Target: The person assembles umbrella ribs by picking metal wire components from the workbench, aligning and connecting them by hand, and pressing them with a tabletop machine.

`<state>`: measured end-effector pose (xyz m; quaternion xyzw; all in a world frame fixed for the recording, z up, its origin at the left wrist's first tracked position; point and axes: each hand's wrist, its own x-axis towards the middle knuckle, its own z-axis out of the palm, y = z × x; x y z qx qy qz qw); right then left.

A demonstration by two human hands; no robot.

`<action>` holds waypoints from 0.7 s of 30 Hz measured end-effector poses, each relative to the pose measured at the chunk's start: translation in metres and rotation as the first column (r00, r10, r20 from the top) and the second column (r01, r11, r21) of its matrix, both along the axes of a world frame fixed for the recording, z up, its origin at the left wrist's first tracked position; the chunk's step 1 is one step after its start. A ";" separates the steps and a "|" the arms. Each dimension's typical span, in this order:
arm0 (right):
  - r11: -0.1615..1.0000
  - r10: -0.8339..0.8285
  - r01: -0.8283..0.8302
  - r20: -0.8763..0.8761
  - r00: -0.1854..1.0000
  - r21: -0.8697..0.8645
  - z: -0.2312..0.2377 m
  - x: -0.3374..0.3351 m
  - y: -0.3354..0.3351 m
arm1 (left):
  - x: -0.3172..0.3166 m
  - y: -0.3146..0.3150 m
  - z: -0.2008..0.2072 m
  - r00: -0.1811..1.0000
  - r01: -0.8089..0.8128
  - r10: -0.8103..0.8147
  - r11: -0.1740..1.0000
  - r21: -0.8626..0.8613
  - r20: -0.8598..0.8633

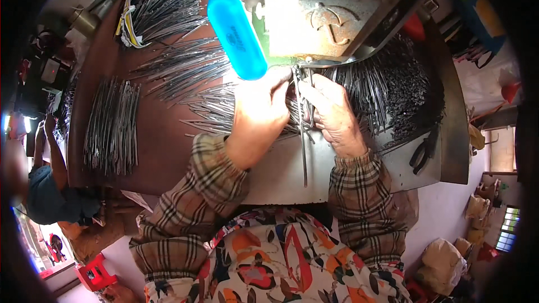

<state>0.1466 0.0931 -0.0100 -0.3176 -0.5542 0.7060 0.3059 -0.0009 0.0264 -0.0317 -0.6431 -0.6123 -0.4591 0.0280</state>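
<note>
Close together under the front edge of the machine, both my hands are closed on a few thin metal rods (304,146). Fingers and thumb of my left hand (259,109) pinch the upper part, where a bright glare washes out detail. My right hand (338,115) grips from the other side with bent fingers. One long rod hangs down from between the hands toward me. The rods' upper ends meet the machine's lower edge; whether they touch it I cannot tell. The machine (359,5) has a worn metal face with a raised umbrella emblem.
A blue bottle-shaped object (237,36) hangs above my left hand. Bundled rods (112,126) lie at left, with a larger bundle (163,5) behind. More rods (401,87) are piled at right, near black-handled pliers (424,151). Another person (50,185) sits at far left.
</note>
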 end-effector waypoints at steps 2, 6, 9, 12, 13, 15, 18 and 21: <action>1.000 0.021 -0.023 0.069 0.997 0.019 0.002 0.002 -0.001 | -0.002 -0.013 0.005 0.999 0.021 -0.022 0.999 0.025 0.046; 0.973 0.027 -0.029 0.011 1.000 0.230 0.001 -0.001 -0.003 | -0.010 -0.035 0.028 0.996 0.033 -0.010 0.967 -0.251 0.090; 0.982 0.005 -0.013 0.045 0.999 0.188 0.000 -0.003 -0.004 | -0.014 -0.037 0.026 0.984 0.093 -0.052 0.967 -0.238 0.173; 0.990 0.006 0.003 -0.064 0.998 0.139 -0.006 -0.006 -0.005 | -0.022 -0.035 0.026 0.990 0.117 -0.089 0.951 -0.285 0.108; 0.994 0.008 -0.002 -0.057 0.998 0.113 -0.005 -0.006 -0.005 | -0.023 -0.034 0.029 0.985 0.147 -0.112 0.939 -0.310 0.128; 0.996 0.015 -0.010 -0.056 0.998 0.092 -0.001 -0.008 -0.006 | -0.026 -0.035 0.032 0.981 0.171 -0.131 0.928 -0.331 0.140; 0.994 0.038 -0.027 -0.101 0.994 0.108 -0.002 -0.006 -0.008 | -0.021 -0.037 0.028 0.992 0.104 -0.120 0.952 -0.287 -0.039; 0.994 -0.008 0.022 -0.122 0.992 0.111 -0.010 -0.007 -0.009 | 0.004 -0.060 0.043 0.984 -0.005 -0.047 0.957 -0.289 -0.170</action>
